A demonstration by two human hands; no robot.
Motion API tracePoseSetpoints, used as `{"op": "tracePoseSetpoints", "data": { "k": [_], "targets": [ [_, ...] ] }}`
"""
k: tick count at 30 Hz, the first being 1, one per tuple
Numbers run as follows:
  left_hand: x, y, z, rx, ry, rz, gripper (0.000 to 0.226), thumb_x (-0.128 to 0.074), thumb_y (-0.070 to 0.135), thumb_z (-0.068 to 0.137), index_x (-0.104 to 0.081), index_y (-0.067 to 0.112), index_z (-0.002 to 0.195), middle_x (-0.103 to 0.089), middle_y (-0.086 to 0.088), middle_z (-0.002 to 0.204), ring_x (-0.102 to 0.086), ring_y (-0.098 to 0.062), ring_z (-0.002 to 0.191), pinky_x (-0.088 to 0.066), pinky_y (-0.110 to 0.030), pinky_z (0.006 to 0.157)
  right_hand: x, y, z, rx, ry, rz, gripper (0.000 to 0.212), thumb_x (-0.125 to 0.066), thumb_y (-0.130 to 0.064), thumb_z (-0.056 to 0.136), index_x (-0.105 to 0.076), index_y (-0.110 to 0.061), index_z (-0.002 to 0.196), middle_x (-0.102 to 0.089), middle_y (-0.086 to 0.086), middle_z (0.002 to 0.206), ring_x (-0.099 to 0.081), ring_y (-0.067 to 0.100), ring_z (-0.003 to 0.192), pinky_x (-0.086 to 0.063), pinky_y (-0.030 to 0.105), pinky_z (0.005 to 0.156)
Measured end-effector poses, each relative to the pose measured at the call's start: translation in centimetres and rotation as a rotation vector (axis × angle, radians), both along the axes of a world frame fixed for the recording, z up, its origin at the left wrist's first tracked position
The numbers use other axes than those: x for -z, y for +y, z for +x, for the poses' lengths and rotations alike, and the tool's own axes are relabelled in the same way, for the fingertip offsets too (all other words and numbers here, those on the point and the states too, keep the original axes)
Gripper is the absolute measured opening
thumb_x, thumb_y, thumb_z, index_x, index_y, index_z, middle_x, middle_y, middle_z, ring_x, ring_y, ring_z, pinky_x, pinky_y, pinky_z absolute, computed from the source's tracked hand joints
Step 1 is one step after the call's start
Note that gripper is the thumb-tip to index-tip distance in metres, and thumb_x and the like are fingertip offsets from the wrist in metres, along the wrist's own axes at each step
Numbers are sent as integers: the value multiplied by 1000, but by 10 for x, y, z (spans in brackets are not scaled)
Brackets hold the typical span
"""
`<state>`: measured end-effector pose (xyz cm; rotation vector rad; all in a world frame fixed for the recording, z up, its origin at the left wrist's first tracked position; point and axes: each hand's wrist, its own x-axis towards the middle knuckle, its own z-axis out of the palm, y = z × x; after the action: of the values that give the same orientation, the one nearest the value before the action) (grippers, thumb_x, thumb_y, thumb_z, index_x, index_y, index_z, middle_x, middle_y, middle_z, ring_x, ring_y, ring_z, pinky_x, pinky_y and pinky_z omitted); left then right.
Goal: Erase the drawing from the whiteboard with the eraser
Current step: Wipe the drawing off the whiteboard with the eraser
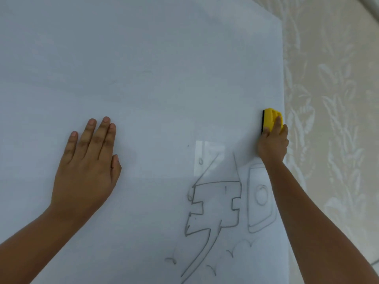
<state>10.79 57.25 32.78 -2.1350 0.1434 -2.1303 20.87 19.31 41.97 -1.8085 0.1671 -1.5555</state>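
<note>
Head view of a whiteboard (143,78) against patterned wallpaper (332,99). The left hand (88,167) lies flat on the board, its grip spread, fingers extended and close together, holding nothing. The right hand (273,142) has its grip pinching a yellow eraser (270,117), whose black felt edge touches the board near its right border. The drawing (217,212), grey angular outlines with a rounded panel beside them, lies below the eraser, left of the right forearm.
</note>
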Motion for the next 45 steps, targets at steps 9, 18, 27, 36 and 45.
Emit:
{"op": "tracePoseSetpoints", "data": {
  "k": [9, 18, 27, 36, 45],
  "targets": [
    [-1, -2, 3, 5, -24, -12, 54, -24, 23, 96, -30, -3, 143, -30, -21, 151, -26, -35, 140, -17, -51, 114, 16, -33, 10, 1, 21, 8, 53, -34, -27, 100, -12, -20, 147, -12, 17, 155, -28, 46, 130, -26, 55, 105],
    [2, -3, 2, -3, -42, -20, 53, -26, 21, 96, -31, -2, 143, -33, -19, 150, -28, -33, 140, -18, -48, 115, 35, -11, 6, 4, -40, -8, 53, -40, -20, 98, -18, -14, 146, -15, 22, 154, -29, 47, 130, -25, 54, 107],
    [2, 0, 4, 33, -49, -11, 53, -25, 21, 96, -30, -1, 144, -31, -20, 151, -27, -35, 140, -18, -50, 115, 157, 11, -3, -42, -255, -748, 44, -34, -28, 98, -32, -16, 140, -30, 21, 147, -39, 38, 126, -32, 49, 105],
    [3, 1, 3, 45, -60, -14, 52, -26, 20, 96, -30, -1, 144, -31, -20, 151, -27, -35, 140, -17, -49, 115, 186, 29, -5, -105, -195, -569, 51, -33, -33, 97, -21, -23, 145, -26, 20, 149, -31, 29, 132, -24, 38, 108],
    [3, 1, 4, 52, -79, -19, 51, -29, 20, 96, -32, 0, 143, -33, -19, 150, -28, -34, 140, -17, -48, 115, 184, 27, -5, -103, -96, -3, 53, -35, -34, 94, -30, -12, 142, -29, 21, 149, -35, 39, 130, -27, 53, 105]
  ]
}}
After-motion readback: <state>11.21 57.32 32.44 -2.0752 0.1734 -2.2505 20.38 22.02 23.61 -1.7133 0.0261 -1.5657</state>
